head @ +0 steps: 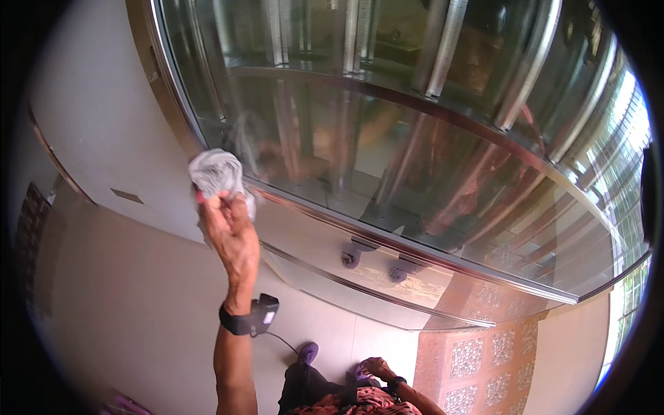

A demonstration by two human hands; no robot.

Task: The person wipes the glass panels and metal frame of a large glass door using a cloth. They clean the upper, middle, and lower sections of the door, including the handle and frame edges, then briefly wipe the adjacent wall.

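My left hand (231, 223) grips a bunched grey-white cloth (217, 168). It holds the cloth at the lower left corner of a large glass panel (358, 161) with a metal frame; whether the cloth presses on the glass or on the frame is hard to tell. A black strap with a small device (265, 314) and a cable sits around my left wrist. Low in front of my body is my right hand (378, 367), its fingers bent and nothing visible in them. A dark band (397, 382) circles that wrist.
Behind the glass stand several shiny metal posts (446, 46). Below it runs a metal rail (373, 285). A pale wall (119, 129) lies to the left. Light tiles (155, 301) and a pebble-patterned strip (467, 358) form the floor. Purple footwear (124, 404) lies lower left.
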